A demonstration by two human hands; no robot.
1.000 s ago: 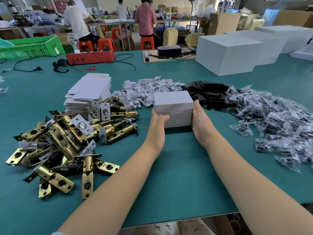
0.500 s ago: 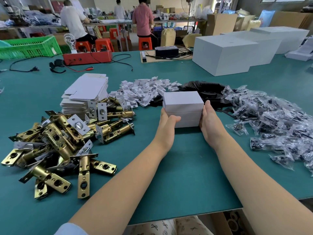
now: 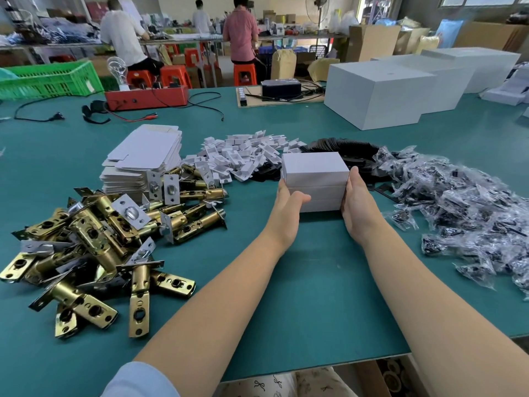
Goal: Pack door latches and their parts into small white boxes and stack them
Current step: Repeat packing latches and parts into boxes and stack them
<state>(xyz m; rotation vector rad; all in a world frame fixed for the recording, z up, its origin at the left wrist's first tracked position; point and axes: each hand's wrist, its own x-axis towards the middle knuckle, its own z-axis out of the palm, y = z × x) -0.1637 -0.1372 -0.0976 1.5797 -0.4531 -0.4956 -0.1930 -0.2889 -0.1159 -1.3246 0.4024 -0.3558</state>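
Note:
A stack of three small white boxes (image 3: 315,179) stands on the green table (image 3: 286,296), held between my hands. My left hand (image 3: 286,213) grips its left side, thumb curled across the front face. Against the right side my right hand (image 3: 357,207) presses flat, fingers straight. A heap of brass door latches (image 3: 94,242) lies at the left. Flat white box blanks (image 3: 146,156) are piled behind it. Behind the stack lie small white plastic parts (image 3: 243,153) and black plates (image 3: 349,150). Clear bags of dark parts (image 3: 463,207) spread at the right.
Large white boxes (image 3: 378,93) stand at the back right. A red device (image 3: 146,96) with loose cables and a green crate (image 3: 48,80) sit at the back left. Several people work at tables beyond. The table's near edge (image 3: 315,368) runs just below my forearms.
The stack and both hands have shifted to the right, from in front of the white plastic parts to in front of the black plates. The hold on it looks the same.

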